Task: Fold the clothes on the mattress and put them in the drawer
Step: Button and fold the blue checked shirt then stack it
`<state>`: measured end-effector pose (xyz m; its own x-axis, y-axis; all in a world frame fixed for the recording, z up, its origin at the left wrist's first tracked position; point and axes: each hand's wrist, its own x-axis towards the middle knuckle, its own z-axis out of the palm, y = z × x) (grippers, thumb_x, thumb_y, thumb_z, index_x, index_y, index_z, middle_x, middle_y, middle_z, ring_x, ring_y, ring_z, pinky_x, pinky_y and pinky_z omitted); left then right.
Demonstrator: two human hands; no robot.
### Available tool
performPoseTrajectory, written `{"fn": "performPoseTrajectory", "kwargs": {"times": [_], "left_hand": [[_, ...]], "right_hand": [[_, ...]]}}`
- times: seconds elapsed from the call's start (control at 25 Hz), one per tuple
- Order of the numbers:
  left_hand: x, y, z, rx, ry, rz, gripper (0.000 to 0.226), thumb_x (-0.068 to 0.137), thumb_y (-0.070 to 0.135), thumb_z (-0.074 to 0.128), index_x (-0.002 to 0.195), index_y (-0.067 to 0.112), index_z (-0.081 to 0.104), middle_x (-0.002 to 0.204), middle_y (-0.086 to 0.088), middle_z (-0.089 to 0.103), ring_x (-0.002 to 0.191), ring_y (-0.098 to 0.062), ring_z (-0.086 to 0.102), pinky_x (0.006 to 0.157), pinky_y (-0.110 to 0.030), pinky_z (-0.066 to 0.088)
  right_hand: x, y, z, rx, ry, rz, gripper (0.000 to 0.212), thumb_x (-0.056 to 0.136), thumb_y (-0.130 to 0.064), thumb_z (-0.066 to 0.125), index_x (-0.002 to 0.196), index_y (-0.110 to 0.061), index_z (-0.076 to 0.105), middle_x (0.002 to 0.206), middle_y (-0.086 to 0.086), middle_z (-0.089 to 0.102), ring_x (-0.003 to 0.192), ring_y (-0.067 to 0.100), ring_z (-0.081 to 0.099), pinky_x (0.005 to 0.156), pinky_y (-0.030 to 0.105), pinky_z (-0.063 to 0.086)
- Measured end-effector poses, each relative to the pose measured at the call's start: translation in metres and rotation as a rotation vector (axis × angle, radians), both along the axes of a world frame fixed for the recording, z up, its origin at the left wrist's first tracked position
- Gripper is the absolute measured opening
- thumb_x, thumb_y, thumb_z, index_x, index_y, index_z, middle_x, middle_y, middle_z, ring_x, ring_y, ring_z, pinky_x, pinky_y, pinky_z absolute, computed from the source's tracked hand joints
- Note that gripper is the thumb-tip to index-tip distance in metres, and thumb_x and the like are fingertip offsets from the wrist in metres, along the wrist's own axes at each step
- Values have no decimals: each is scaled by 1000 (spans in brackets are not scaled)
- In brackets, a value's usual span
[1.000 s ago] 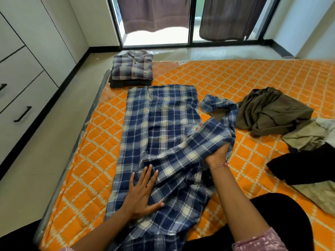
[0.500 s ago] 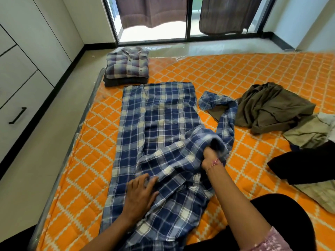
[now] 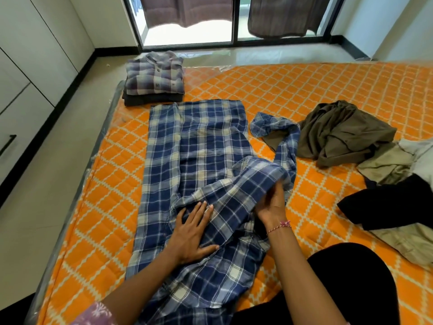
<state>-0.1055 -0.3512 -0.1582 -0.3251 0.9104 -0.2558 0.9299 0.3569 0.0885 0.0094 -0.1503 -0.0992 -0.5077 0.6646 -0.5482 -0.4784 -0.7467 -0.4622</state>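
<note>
Blue plaid shirt [image 3: 199,156] under left hand [image 3: 192,233], gripped by right hand [image 3: 271,202].

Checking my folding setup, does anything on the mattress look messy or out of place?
Yes: the blue plaid shirt's sleeve trails sideways onto the crumpled olive garment, off the orange mattress.

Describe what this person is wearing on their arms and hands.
Both forearms are bare, with no gloves or rings visible. The right hand has a thin red-and-white thread bracelet with a small pink ornament at the wrist. A purple sleeve with white floral print shows on the arm of the left hand.
</note>
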Motion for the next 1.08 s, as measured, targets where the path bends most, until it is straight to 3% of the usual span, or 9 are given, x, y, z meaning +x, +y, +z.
{"fn": "performPoseTrajectory", "kwargs": {"times": [0.08, 0.16, 0.36, 0.48, 0.68, 0.8, 0.88, 1.0, 1.08], "left_hand": [[1, 0, 0, 16, -9, -6, 98, 82, 80, 22, 151, 11, 16, 155, -10, 25, 143, -24, 25, 108, -50, 14], [1, 0, -3, 44, -21, -13, 99, 82, 80, 24, 152, 10, 15, 156, -9, 24, 143, -21, 21, 109, -50, 14], [3, 0, -1, 136, -19, -26, 100, 84, 77, 26, 151, 6, 5, 154, -9, 26, 141, -21, 23, 110, -49, 14], [5, 0, -3, 158, -1, -29, 102, 83, 79, 26, 152, 6, 5, 155, -9, 23, 142, -26, 25, 109, -50, 13], [7, 24, 13, 320, -213, 119, 84, 80, 82, 1, 149, 34, 1, 156, 10, 3, 147, -14, -5, 116, -39, -13], [15, 40, 4, 196, -116, 30, 81, 83, 78, -3, 148, 31, 7, 157, 3, -3, 147, -18, -4, 116, -44, 1], [23, 40, -7, 216, -6, 4, 79, 89, 74, 12, 151, 24, 14, 158, -2, 5, 145, -18, 11, 111, -44, 8], [18, 82, 32, 466, -432, 195, 71, 85, 77, 9, 146, 40, 3, 155, 17, -3, 144, 1, -6, 118, -37, 2], [14, 136, 88, 736, -789, 343, 59, 91, 66, 23, 144, 38, 21, 151, 21, 15, 142, 4, 5, 118, -28, 11]], "right_hand": [[-4, 10, 13, 15, -23, -64, 51, 70, -64, 66, 102, -24, 65, 100, 5, 68, 93, 25, 62, 81, 41, 48], [-2, 26, 23, 54, 69, -168, 42, 94, -53, 38, 96, -26, 69, 93, 2, 71, 87, 23, 66, 79, 39, 47], [-16, 19, 28, 31, -86, -118, 32, 99, -29, 34, 83, -18, 60, 76, 4, 67, 76, 21, 57, 67, 32, 46], [-31, 32, 45, 95, -11, -91, 40, 101, -27, 34, 77, -18, 65, 63, 1, 69, 77, 22, 56, 68, 32, 47], [-12, 66, 49, 257, 70, -181, 35, 94, -48, 42, 103, -22, 64, 87, -5, 74, 85, 16, 67, 80, 35, 50], [-14, 68, 39, 245, 106, -164, 40, 75, -52, 64, 99, -22, 74, 102, 0, 72, 93, 19, 69, 83, 37, 55], [-17, 60, 41, 184, 165, -138, 43, 90, -51, 46, 99, -20, 74, 101, 4, 71, 83, 20, 72, 69, 35, 59], [-21, 56, 43, 234, 109, -71, 60, 93, -60, 26, 127, -20, 56, 117, 4, 65, 96, 20, 69, 75, 34, 57], [-25, 51, 51, 395, 22, 29, 71, 89, -67, 26, 135, -19, 49, 131, 6, 59, 115, 22, 59, 91, 40, 50]]}}
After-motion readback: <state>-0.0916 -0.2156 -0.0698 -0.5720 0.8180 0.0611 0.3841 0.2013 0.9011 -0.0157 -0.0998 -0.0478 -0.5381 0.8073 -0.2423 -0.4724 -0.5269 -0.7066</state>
